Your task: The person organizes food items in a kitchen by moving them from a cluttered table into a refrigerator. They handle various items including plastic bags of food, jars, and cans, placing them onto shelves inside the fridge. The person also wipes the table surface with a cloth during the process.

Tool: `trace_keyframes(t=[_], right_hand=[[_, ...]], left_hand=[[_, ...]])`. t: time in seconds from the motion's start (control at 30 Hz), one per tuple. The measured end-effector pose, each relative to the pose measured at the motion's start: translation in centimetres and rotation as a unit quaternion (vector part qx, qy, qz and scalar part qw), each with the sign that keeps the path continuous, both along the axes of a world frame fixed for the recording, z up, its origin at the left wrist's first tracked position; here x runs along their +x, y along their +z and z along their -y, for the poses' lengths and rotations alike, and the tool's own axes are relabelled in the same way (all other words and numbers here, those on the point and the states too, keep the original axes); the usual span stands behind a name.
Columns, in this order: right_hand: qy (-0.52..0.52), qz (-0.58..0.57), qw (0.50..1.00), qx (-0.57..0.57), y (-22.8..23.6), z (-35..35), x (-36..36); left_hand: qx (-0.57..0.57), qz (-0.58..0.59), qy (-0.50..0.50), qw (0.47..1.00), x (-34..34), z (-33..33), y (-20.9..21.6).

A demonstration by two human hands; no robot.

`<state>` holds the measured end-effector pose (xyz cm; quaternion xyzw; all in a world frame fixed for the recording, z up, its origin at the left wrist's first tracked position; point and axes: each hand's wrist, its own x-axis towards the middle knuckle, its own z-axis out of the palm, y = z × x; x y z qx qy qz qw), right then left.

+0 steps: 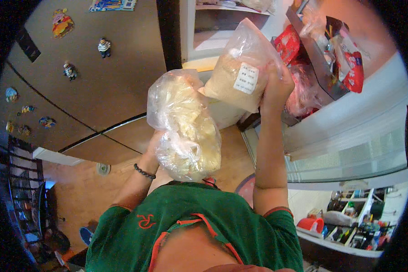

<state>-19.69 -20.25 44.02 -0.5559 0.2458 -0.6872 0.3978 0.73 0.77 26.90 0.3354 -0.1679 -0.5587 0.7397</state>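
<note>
My left hand (156, 143) is mostly hidden behind a clear plastic bag (186, 131) of pale yellow contents, which it supports in front of my chest. The bag is bunched and shiny, so I cannot make out exactly what is inside. Higher and to the right, my right hand (279, 86) is closed around the side of another clear bag (238, 72). That one is filled with a fine tan powder or grain and carries a white printed label (246, 78). The two bags are side by side, close together near their upper parts.
A brown refrigerator (122, 72) with several figure magnets stands at the left. An open drawer or bin (319, 68) of packaged goods is at the upper right, near my right hand. A shelf of kitchen items (349, 222) lies lower right. Wooden floor (86, 181) shows below.
</note>
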Motion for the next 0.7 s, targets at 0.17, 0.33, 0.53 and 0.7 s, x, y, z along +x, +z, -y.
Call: trace_keyframes(t=[0.17, 0.33, 0.53, 0.7], right_hand=[[0.050, 0.008, 0.999, -0.002, 0.6, 3.0, 1.3], [0.117, 0.084, 0.989, -0.019, 1.4, 4.1, 2.3], [0.101, 0.071, 0.992, 0.005, 1.2, 3.5, 2.8], [0.101, 0.059, 0.993, -0.012, 1.4, 2.4, 2.5]], left_hand=[[-0.014, -0.065, 0.027, 0.997, -2.0, -1.0, 2.5], [-0.015, -0.034, 0.053, 0.998, -1.8, -1.1, 1.8], [-0.026, 0.002, 0.065, 0.998, -2.0, -1.0, 2.3], [-0.046, -0.023, 0.056, 0.997, -1.2, -0.5, 1.4]])
